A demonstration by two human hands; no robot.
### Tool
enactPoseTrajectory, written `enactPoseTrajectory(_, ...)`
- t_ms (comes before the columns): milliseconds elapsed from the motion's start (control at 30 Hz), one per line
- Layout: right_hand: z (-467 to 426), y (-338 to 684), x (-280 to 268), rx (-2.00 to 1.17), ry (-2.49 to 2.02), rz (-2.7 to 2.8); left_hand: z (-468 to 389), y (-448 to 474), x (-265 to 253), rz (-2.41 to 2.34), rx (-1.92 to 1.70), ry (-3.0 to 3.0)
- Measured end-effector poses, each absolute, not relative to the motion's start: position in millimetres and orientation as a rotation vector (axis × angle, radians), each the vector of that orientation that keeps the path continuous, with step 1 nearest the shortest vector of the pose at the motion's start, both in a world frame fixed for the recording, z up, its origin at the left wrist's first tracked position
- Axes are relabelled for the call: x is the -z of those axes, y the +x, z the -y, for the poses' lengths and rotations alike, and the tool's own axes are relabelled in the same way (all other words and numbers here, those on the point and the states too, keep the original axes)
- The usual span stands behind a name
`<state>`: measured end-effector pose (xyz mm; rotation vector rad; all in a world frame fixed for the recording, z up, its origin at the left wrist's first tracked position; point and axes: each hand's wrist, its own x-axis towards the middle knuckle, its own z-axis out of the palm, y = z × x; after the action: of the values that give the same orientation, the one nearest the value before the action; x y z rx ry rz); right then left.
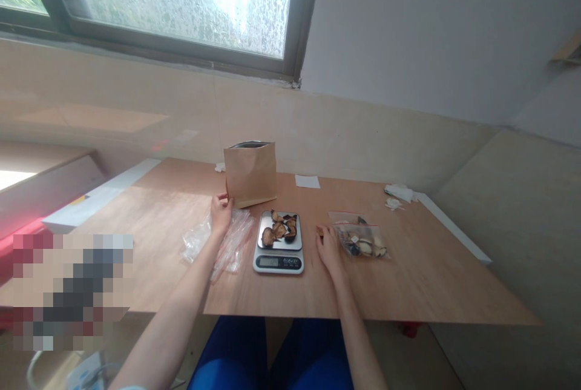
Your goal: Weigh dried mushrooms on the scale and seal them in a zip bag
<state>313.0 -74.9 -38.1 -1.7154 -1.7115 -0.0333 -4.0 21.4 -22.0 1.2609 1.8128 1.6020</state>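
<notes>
No text, label or brand can be read anywhere in the view. A lit display is seen on the front strip of the kitchen scale [278, 247], with a row of small buttons to its right, but its digits are too blurred to be made out. No print can be made out on the brown paper pouch [250, 173] standing behind the scale, nor on the white slip of paper [307, 181] lying to the pouch's right.
</notes>
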Motion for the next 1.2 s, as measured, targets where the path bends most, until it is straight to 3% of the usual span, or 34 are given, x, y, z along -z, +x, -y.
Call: enactPoseTrajectory(1200,95.5,290.8,-19.2,-0.704,-1.395,1.35,-23.3,-4.4,26.3,-1.777,-1.674,1.269)
